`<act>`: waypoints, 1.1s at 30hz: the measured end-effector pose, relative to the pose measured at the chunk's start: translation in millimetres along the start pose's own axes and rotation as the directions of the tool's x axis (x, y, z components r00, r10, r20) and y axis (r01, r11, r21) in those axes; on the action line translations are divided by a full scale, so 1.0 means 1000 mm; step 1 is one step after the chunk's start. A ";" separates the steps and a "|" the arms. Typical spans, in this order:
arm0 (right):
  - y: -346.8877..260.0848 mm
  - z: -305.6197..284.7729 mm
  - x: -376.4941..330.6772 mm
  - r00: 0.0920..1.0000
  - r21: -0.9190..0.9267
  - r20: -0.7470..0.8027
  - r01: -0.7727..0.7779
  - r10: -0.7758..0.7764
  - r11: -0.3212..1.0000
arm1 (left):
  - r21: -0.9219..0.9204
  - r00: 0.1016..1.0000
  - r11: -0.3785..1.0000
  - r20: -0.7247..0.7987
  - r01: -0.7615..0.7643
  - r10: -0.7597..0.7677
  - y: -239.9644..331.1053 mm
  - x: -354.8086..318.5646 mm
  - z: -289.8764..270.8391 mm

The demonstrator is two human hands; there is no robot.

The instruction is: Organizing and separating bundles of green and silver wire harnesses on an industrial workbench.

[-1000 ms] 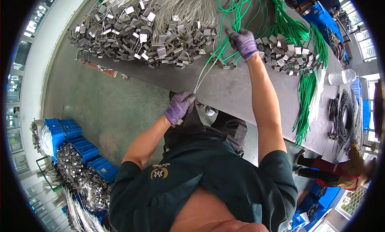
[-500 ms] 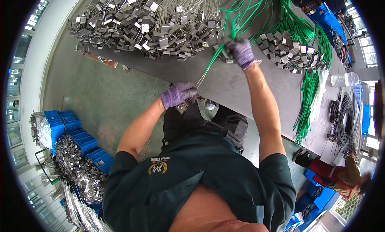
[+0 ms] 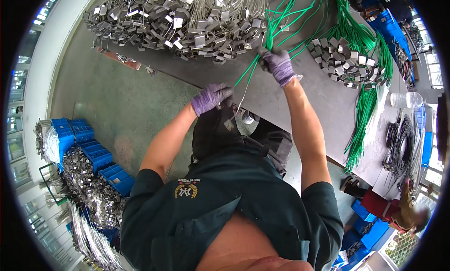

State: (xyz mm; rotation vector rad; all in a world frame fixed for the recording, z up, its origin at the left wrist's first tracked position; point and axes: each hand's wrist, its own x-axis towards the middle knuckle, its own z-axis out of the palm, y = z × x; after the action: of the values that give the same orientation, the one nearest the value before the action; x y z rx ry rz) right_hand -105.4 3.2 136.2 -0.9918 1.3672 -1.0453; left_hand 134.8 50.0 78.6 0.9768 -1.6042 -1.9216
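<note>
Both my hands wear purple gloves with dark grey fingers. My right hand (image 3: 276, 65) is closed round a bunch of green cables (image 3: 269, 36) above the table. From it, a few cables slant down to my left hand (image 3: 212, 98), whose fingers are closed on their lower ends by the table's near edge. What sits inside the left fingers is mostly hidden. One thin pale wire (image 3: 242, 100) hangs apart from the left hand, with a small metal piece (image 3: 228, 125) near its end over my lap.
A big heap of silver metal blocks (image 3: 200, 40) with pale wires covers the far left of the grey table (image 3: 281, 100). More blocks (image 3: 347, 64) and green cables lie to the right, near a clear bottle (image 3: 407, 100) and black coiled cable (image 3: 398, 135). Blue crates (image 3: 117, 178) stand lower left. A person (image 3: 389, 207) is at lower right.
My right hand has come slightly left, and the green bunch at it has straightened. The left hand has shifted slightly up and right. One wire with its metal end now hangs apart from the left hand.
</note>
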 end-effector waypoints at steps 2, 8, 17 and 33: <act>-0.001 -0.001 0.004 0.999 -0.074 -0.028 0.034 -0.036 0.997 | 0.006 0.999 0.999 -0.022 -0.047 0.047 -0.002 0.001 -0.002; 0.010 0.005 0.003 0.997 -0.038 -0.019 -0.076 0.075 0.996 | -0.142 0.853 0.986 -0.522 -0.084 -0.002 0.006 0.016 0.009; -0.001 0.021 -0.019 0.999 0.059 -0.044 -0.022 0.024 0.998 | -0.125 0.698 0.987 -0.716 -0.097 -0.023 0.032 0.062 0.038; 0.012 -0.032 -0.002 0.963 0.198 -0.262 -0.008 0.061 0.980 | -0.139 1.000 0.990 0.011 -0.026 0.028 0.001 -0.016 0.023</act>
State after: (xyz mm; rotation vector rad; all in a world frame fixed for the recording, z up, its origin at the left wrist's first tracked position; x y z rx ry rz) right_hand -137.6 9.6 125.6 -0.6969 1.4597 -1.2964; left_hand 127.8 76.0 85.3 0.8826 -1.4611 -1.9951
